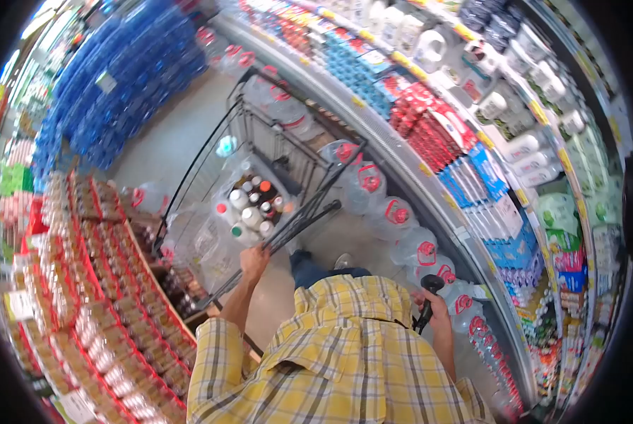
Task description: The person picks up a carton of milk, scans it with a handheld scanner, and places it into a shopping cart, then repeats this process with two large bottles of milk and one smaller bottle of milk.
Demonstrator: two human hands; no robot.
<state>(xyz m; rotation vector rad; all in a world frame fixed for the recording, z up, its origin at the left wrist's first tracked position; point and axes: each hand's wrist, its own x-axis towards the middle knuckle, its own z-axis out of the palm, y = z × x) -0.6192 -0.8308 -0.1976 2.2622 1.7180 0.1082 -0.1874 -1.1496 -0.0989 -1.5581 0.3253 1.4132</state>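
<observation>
Left hand: The left hand (253,263) is curled around the black cart handle (308,220). The undersides of its fingers are hidden, so I cannot see how tight it holds.
Right hand: The right hand (438,311) is closed around a black thing (428,305) with a round top. The top sticks out above the fingers. I cannot tell what it is.
Cart: The cart (258,131) is in front of the person, just past the left hand.
Bottles: A bunch of bottles (254,201) stands in the cart, near the left hand and well apart from the right one. Some caps are white, one is orange, one is green. The labels are too small to read.
Jugs: Clear jugs (369,178) with red tops stand in a row between the cart and the shelf (415,159). Some are partly hidden behind the cart.
Shirt: A yellow checked shirt (345,325) hides most of the legs. One shoe (342,262) peeks out.
Edges: Black corners cut off the far shelves, and things there look bent and blurry.
</observation>
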